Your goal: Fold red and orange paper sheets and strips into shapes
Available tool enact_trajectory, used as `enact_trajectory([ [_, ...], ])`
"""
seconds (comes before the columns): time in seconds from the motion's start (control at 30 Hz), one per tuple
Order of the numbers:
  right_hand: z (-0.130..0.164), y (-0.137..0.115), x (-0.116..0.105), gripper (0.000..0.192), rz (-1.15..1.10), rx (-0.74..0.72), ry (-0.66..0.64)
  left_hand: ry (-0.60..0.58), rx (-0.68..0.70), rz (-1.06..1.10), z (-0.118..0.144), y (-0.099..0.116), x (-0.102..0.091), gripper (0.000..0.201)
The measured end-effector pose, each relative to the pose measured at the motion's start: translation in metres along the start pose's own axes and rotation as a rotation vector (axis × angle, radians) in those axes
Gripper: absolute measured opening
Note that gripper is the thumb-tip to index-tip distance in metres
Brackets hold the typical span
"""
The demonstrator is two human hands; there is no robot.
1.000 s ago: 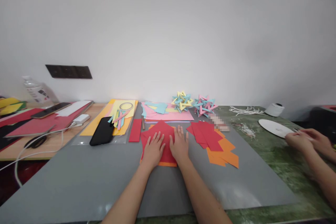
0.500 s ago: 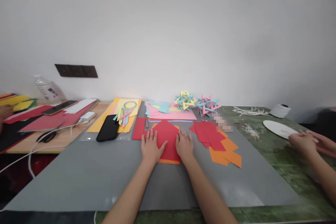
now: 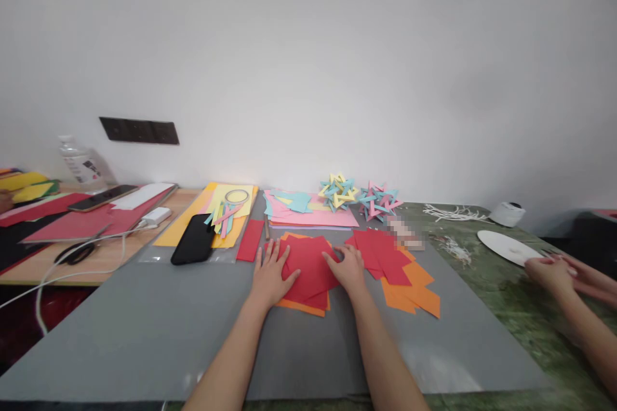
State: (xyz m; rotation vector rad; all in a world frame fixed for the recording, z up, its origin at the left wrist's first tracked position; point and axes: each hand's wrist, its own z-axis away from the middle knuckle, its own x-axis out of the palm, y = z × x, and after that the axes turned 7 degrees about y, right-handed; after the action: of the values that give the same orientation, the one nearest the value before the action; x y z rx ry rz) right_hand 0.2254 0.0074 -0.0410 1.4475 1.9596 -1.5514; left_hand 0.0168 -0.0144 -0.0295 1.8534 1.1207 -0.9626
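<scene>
Red paper sheets [image 3: 312, 266] lie in the middle of the grey mat [image 3: 202, 327], over orange paper [image 3: 303, 309] whose edges show around them. Flat on the left side of this pile is my left hand [image 3: 271, 277], fingers spread. On the pile's right side, my right hand [image 3: 349, 267] touches the top red sheet's right edge, thumb apart from the fingers. Close by on the right are more red sheets [image 3: 380, 257], partly covering cut orange pieces [image 3: 409, 292]. A narrow red strip [image 3: 250, 239] lies to the left, next to a thin brownish stick [image 3: 267, 228].
Behind stand two paper star balls [image 3: 338, 192] beside stacked pink sheets [image 3: 318, 218]. To the left are a black phone [image 3: 193, 241], yellow paper [image 3: 178, 225], scissors [image 3: 77, 253] and cables [image 3: 44, 289]. At right, another person's hands [image 3: 552, 275] are near a white plate [image 3: 506, 247].
The top red sheet has turned relative to the sheets under it, so the pile's corners now fan out. My right hand's thumb has opened away from its fingers. The view shifted slightly.
</scene>
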Motion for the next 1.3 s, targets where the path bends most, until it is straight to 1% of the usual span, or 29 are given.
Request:
enact_trajectory([
  [0.07,0.001,0.0,0.001,0.039,-0.034,0.023,-0.012,-0.003,-0.01,0.002,-0.001,0.001,-0.001,0.057],
  [0.1,0.002,-0.001,0.001,0.037,-0.086,0.037,-0.022,-0.005,-0.015,-0.002,-0.001,0.001,-0.001,0.057],
  [0.23,0.003,-0.005,0.004,0.031,-0.501,0.071,-0.082,0.011,-0.057,0.009,-0.002,0.004,0.001,0.064],
  [0.33,0.0,-0.01,0.001,0.027,-0.768,0.056,-0.041,0.097,-0.175,0.118,-0.005,0.006,0.0,0.074],
  [0.4,-0.002,-0.013,-0.002,0.026,-0.93,0.096,-0.041,0.195,-0.309,0.289,-0.01,0.008,-0.004,0.076],
  [0.47,-0.003,-0.015,-0.005,0.031,-1.079,0.181,-0.107,0.266,-0.43,0.59,-0.015,0.012,-0.008,0.072],
  [0.5,-0.003,-0.016,-0.005,0.033,-1.133,0.219,-0.146,0.274,-0.48,0.782,-0.017,0.014,-0.01,0.067],
  [0.53,-0.003,-0.016,-0.006,0.034,-1.168,0.244,-0.18,0.25,-0.514,0.983,-0.019,0.016,-0.012,0.062],
  [0.57,-0.003,-0.017,-0.006,0.035,-1.184,0.256,-0.195,0.201,-0.539,1.17,-0.019,0.018,-0.012,0.057],
  [0.6,-0.002,-0.019,-0.005,0.035,-1.18,0.254,-0.189,0.133,-0.553,1.326,-0.02,0.02,-0.012,0.052],
  [0.63,-0.001,-0.021,-0.005,0.034,-1.156,0.245,-0.164,0.07,-0.565,1.439,-0.02,0.021,-0.011,0.047],
  [0.67,0.001,-0.023,-0.004,0.034,-1.117,0.228,-0.125,0.025,-0.578,1.508,-0.019,0.022,-0.01,0.043],
  [0.7,0.003,-0.026,-0.005,0.034,-1.065,0.206,-0.079,0.006,-0.588,1.546,-0.018,0.023,-0.007,0.04],
  [0.73,0.006,-0.029,-0.005,0.034,-1.002,0.176,-0.037,0.02,-0.604,1.564,-0.017,0.023,-0.005,0.037],
  [0.8,0.012,-0.037,-0.009,0.035,-0.863,0.092,0.009,0.096,-0.649,1.568,-0.016,0.023,0.0,0.034],
  [0.9,0.023,-0.051,-0.016,0.035,-0.674,-0.034,-0.002,0.188,-0.705,1.571,-0.017,0.023,0.002,0.035],
  [0.97,0.03,-0.06,-0.02,0.033,-0.616,-0.112,-0.003,0.21,-0.753,1.613,-0.018,0.025,0.0,0.036],
  [1.0,0.033,-0.065,-0.021,0.033,-0.61,-0.17,-0.013,0.2,-0.774,1.657,-0.019,0.026,-0.002,0.038],
  [1.03,0.037,-0.069,-0.022,0.034,-0.607,-0.241,-0.042,0.184,-0.79,1.712,-0.02,0.027,-0.006,0.04],
  [1.1,0.043,-0.078,-0.022,0.034,-0.585,-0.392,-0.149,0.129,-0.795,1.827,-0.021,0.028,-0.013,0.044],
  [1.17,0.05,-0.085,-0.022,0.038,-0.521,-0.507,-0.271,0.046,-0.785,1.905,-0.022,0.029,-0.021,0.056],
  [1.23,0.055,-0.091,-0.022,0.043,-0.451,-0.574,-0.364,-0.046,-0.8,1.922,-0.021,0.03,-0.027,0.068],
  [1.3,0.06,-0.095,-0.021,0.046,-0.428,-0.603,-0.426,-0.09,-0.824,1.902,-0.021,0.031,-0.029,0.071],
])
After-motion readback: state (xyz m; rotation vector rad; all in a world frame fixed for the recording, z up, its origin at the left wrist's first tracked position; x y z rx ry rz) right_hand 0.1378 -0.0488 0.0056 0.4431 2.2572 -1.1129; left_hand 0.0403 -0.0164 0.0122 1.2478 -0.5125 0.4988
